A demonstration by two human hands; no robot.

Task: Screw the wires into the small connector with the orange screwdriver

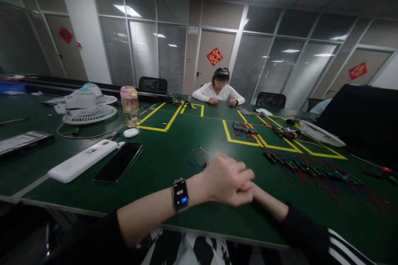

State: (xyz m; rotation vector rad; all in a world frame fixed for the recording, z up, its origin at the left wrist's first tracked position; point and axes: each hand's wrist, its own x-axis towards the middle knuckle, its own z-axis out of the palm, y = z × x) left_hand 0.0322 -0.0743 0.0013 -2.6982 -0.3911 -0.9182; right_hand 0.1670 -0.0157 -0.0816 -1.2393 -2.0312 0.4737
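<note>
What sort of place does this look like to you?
Probably an office space used for electronics work: there are glass partitions with blinds, a big green table marked with yellow tape, and wired circuit boards lying on it.

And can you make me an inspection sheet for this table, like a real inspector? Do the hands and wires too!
Surface: green table with yellow tape outlines.
Things at hand: small wired part with red and blue wires, just beyond the left hand.
Clutter: white fans, bottle, long white device, dark phone, small white case.
Hands: left crosses over the right hand, which is mostly hidden; whether it grips is unclear. Watch on left wrist.
Cables: pale cable by the fans; tangled wired boards at right.
Surroundings: person in white seated opposite; closed door behind.
</note>
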